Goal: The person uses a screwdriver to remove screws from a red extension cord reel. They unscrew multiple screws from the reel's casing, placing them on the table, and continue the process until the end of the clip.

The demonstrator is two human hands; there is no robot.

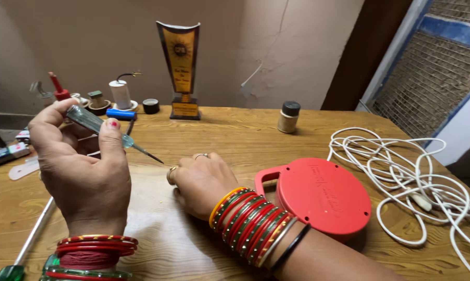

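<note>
The left hand (81,166) pinches a clear-handled screwdriver (107,130) above the wooden table (235,135), tip aimed at the right hand (201,179), which rests curled and seemingly empty; a slip could jab those fingers

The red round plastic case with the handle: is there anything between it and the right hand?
Nothing visible. The right hand rests on the wooden table just left of the red round plastic case, with only bare tabletop between.
</note>
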